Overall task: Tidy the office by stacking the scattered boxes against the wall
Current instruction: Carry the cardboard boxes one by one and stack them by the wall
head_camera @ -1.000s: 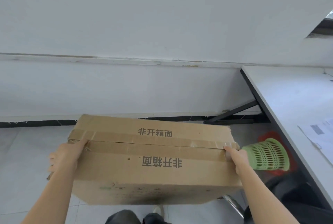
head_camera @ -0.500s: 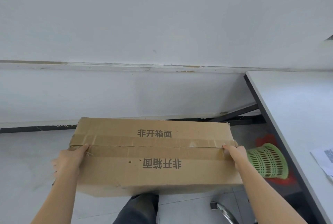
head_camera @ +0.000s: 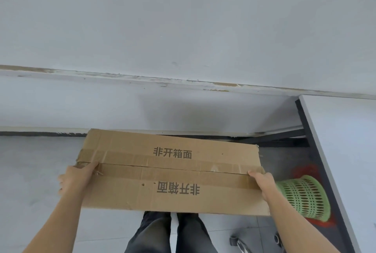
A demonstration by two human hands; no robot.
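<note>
A large brown cardboard box [head_camera: 171, 171] with printed characters and a taped centre seam hangs in front of me, its far edge close to the white wall [head_camera: 162, 28]. My left hand [head_camera: 76, 177] grips its left end, thumb on top near the seam. On the right end my right hand [head_camera: 263, 184] holds it the same way. The fingers under the box are hidden. My legs show below the box.
A green perforated waste basket [head_camera: 305, 197] stands on the floor at the right, beside a white desk [head_camera: 345, 151] with a dark frame. A chair base with castors [head_camera: 242, 242] sits near my right foot. Grey tiled floor lies to the left.
I have stepped closer to the wall with the box held between both hands; the box's far edge now reaches the skirting line. The paper on the desk has left view.
</note>
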